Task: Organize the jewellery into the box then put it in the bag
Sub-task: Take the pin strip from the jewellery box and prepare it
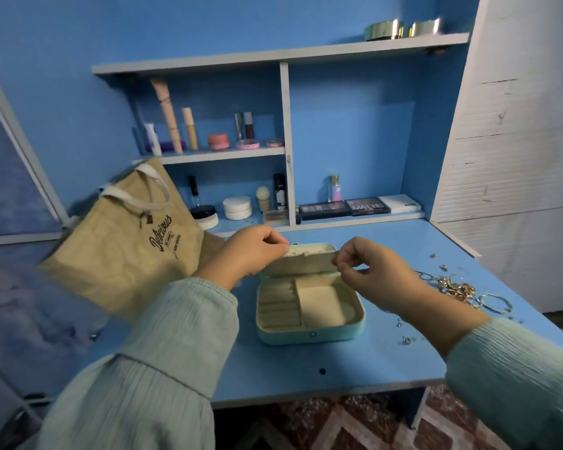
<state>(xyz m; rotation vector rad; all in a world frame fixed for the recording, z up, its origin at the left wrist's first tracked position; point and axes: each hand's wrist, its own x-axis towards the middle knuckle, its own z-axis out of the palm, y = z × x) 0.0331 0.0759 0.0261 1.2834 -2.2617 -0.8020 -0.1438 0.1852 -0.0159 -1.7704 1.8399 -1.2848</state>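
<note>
A mint-green jewellery box lies open on the blue desk, cream-lined, with ring rolls on its left and a bare compartment on its right. My left hand pinches the left end of the raised lid. My right hand has its fingers curled at the lid's right end; what it pinches is too small to make out. A heap of gold and silver jewellery lies on the desk right of the box. A tan paper bag with white handles stands at the left.
Small loose earrings lie on the desk front right of the box. Shelves behind hold cosmetics and eyeshadow palettes. The desk's front edge is near me, with patterned carpet below. A white cabinet rises at the right.
</note>
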